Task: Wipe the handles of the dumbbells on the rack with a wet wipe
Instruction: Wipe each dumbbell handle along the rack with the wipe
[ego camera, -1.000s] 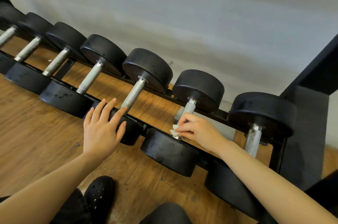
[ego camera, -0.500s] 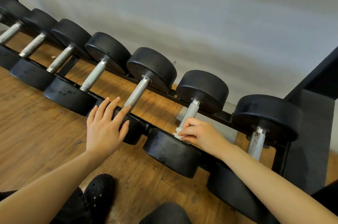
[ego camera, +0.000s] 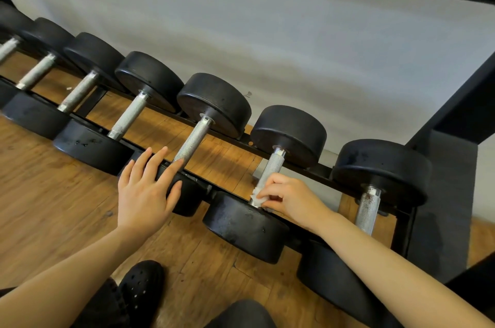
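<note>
Wooden floor (ego camera: 40,193), right hand (ego camera: 292,200) — wipe (ego camera: 256,197) gripping handle (ego camera: 270,169)

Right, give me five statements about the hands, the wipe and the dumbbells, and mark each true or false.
1. The right hand holds the wet wipe against a dumbbell handle. True.
2. The wipe is at the far end of that handle, by the wall-side weight. False: it is at the near end, next to the near weight.
3. The left hand has straight, spread fingers and holds nothing. True.
4. The left hand grips the handle that is being wiped. False: it lies over the near weight of the next dumbbell to the left.
5. The rightmost handle is covered by a hand. False: it is bare.
</note>
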A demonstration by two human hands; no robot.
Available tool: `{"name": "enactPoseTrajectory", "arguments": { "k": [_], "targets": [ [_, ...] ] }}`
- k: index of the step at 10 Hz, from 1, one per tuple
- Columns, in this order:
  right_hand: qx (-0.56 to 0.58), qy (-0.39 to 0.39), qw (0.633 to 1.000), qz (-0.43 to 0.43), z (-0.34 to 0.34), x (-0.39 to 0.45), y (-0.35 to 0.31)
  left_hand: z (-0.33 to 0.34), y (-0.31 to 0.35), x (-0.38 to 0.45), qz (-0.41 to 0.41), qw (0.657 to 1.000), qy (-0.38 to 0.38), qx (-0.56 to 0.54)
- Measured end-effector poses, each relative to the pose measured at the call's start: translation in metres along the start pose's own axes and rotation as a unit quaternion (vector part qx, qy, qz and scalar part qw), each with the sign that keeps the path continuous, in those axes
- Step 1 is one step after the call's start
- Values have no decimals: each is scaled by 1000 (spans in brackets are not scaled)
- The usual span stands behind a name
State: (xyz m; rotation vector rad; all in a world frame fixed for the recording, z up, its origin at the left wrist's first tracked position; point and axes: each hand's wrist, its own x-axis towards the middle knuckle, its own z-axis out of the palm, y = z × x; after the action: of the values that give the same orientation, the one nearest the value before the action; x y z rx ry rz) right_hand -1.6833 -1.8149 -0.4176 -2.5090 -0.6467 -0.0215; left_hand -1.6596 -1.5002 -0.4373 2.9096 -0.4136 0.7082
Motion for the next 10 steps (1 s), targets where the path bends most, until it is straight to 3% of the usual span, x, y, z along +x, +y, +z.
{"name": "enactPoseTrajectory", "arguments": {
  "k": [2, 3, 5, 7, 10],
  "targets": [
    [2, -8, 1000, 0, -1, 0, -1, 0, 0, 0, -3, 1000, -4, 0],
    [0, 46, 999, 30, -5, 2, 6, 0, 0, 0, -3, 1000, -5, -2],
    [-20, -22, 999, -23, 6, -1, -2, -1, 0, 0, -4, 1000, -9, -5],
    [3, 10, 1000, 4, 1, 0, 4, -1, 0, 0, -3, 1000, -9, -1],
    [-60, 11, 996, -64, 3, 2, 2, 0, 0, 0, -5, 1000, -5, -5]
  ]
}}
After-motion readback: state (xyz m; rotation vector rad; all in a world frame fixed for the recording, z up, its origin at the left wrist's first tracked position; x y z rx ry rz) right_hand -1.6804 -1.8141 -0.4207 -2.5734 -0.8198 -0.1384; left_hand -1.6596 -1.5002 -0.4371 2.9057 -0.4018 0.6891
